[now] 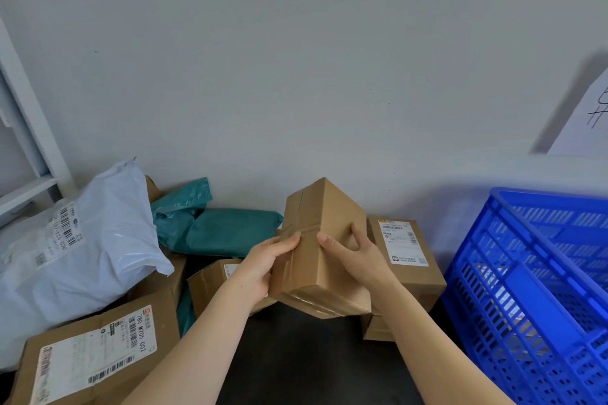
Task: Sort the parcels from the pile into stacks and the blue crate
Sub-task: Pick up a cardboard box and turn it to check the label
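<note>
I'm holding a taped brown box tilted over the middle of the dark tabletop, left hand curling round its left face and right hand wrapping its right face. The blue crate is sitting at the right edge, with a labelled box just left of it. A white bag and teal mailers are lying toward the far-left corner.

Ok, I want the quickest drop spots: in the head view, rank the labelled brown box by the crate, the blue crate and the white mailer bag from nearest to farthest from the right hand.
From the right hand, gripping the taped box:
1. Labelled brown box, just behind it, rightward.
2. Blue crate, farther right.
3. White mailer bag, far left.
</note>
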Demonstrator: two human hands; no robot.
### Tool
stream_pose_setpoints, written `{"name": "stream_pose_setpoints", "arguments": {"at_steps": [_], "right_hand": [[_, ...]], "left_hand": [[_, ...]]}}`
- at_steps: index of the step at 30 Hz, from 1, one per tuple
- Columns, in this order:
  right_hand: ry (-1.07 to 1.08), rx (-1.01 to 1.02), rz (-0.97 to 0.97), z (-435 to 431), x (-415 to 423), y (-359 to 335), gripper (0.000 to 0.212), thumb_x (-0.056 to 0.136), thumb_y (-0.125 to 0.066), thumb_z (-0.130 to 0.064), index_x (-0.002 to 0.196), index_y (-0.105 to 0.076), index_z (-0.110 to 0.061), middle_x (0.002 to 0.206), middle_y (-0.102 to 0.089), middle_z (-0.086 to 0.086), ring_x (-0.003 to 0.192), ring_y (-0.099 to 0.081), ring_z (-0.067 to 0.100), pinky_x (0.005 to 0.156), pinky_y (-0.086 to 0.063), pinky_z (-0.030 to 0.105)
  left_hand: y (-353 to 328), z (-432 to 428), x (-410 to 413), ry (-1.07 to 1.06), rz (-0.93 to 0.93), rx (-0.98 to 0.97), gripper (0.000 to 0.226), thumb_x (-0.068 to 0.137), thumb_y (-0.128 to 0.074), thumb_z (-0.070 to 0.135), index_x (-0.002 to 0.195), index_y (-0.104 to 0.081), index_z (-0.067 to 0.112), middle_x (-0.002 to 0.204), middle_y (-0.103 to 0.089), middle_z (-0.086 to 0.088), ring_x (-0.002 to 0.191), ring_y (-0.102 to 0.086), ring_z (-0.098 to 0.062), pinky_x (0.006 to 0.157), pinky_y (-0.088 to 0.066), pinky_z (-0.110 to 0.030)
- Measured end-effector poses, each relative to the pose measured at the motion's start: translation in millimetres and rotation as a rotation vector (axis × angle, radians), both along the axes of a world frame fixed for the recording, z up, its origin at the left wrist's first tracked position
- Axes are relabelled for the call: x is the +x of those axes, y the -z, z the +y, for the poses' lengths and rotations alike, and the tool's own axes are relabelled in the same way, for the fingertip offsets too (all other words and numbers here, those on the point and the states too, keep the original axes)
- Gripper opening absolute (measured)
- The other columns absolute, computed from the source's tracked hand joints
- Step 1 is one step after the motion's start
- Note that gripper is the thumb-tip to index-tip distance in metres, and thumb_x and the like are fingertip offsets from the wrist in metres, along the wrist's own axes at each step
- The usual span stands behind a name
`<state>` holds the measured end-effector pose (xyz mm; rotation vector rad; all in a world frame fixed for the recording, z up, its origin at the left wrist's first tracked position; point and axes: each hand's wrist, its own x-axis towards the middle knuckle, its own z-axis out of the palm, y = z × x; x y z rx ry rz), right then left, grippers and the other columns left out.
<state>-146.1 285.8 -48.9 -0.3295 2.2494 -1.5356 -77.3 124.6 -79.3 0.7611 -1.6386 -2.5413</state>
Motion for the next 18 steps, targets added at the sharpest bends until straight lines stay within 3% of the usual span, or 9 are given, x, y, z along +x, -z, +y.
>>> {"name": "stream_pose_setpoints", "arguments": {"at_steps": [3,5,8,10,13,15,18], "right_hand": [[-0.025,-0.058,-0.105,-1.6,-0.3,3.3,0.108,0.074,-0.070,-0.059,0.155,-0.007,-0.025,0.153,-0.031,0.002,0.133,-0.039,0.024,0.107,-0.032,0.038],[-0.002,-0.128,-0.193,-0.1,1.4,3.1,0.104,0.076,-0.072,-0.050,0.154,-0.007,-0.027,0.147,-0.038,0.000,0.117,-0.046,0.021,0.097,-0.036,0.036],[0.003,-0.199,-0.307,4.6,1.9,7.1,0.099,0.066,-0.077,-0.052,0.149,-0.026,-0.034,0.135,-0.050,0.000,0.112,-0.052,0.022,0.097,-0.040,0.042],[-0.023,-0.252,-0.398,9.0,2.3,8.0,0.092,0.056,-0.075,-0.057,0.139,-0.043,-0.031,0.126,-0.059,0.006,0.113,-0.056,0.029,0.097,-0.044,0.049],[-0.059,-0.411,-0.557,15.0,3.6,7.9,0.066,0.071,-0.065,-0.055,0.128,-0.055,-0.022,0.117,-0.068,0.012,0.109,-0.061,0.032,0.088,-0.049,0.047],[-0.097,-0.488,-0.601,16.9,4.5,6.3,0.048,0.086,-0.052,-0.051,0.123,-0.059,-0.020,0.108,-0.072,0.011,0.100,-0.064,0.029,0.083,-0.048,0.043],[-0.055,-0.544,-0.653,16.8,5.1,4.4,0.037,0.091,-0.050,-0.045,0.115,-0.063,-0.019,0.093,-0.073,0.010,0.090,-0.063,0.027,0.080,-0.047,0.041]], "left_hand": [[-2.6,-2.9,-0.3,-0.001,0.019,-0.040,0.054,0.071,-0.074,0.043,0.116,-0.064,0.015,0.108,-0.072,-0.009,0.102,-0.066,-0.029,0.090,-0.053,-0.046],[-4.7,-4.8,-0.5,0.015,0.034,-0.046,0.045,0.081,-0.069,0.043,0.117,-0.064,0.016,0.110,-0.071,-0.008,0.104,-0.066,-0.028,0.090,-0.053,-0.045],[-6.4,-6.8,0.1,0.006,0.045,-0.018,0.041,0.085,-0.065,0.043,0.117,-0.065,0.017,0.111,-0.069,-0.008,0.105,-0.065,-0.027,0.086,-0.053,-0.041],[-3.7,-7.3,0.6,-0.017,0.063,0.031,0.046,0.084,-0.060,0.050,0.118,-0.065,0.018,0.115,-0.066,-0.009,0.110,-0.061,-0.027,0.088,-0.050,-0.040],[8.8,-10.5,0.1,-0.072,-0.019,0.064,0.065,0.075,-0.063,0.059,0.128,-0.057,0.021,0.128,-0.059,-0.010,0.119,-0.054,-0.030,0.099,-0.045,-0.050],[15.1,-9.2,1.5,0.026,-0.126,0.110,0.077,0.069,-0.069,0.064,0.131,-0.054,0.021,0.124,-0.062,-0.013,0.115,-0.059,-0.033,0.099,-0.046,-0.052],[12.2,-5.7,3.6,0.106,-0.124,0.162,0.057,0.080,-0.063,0.061,0.121,-0.060,0.022,0.114,-0.069,-0.014,0.106,-0.065,-0.034,0.090,-0.054,-0.047]]}}
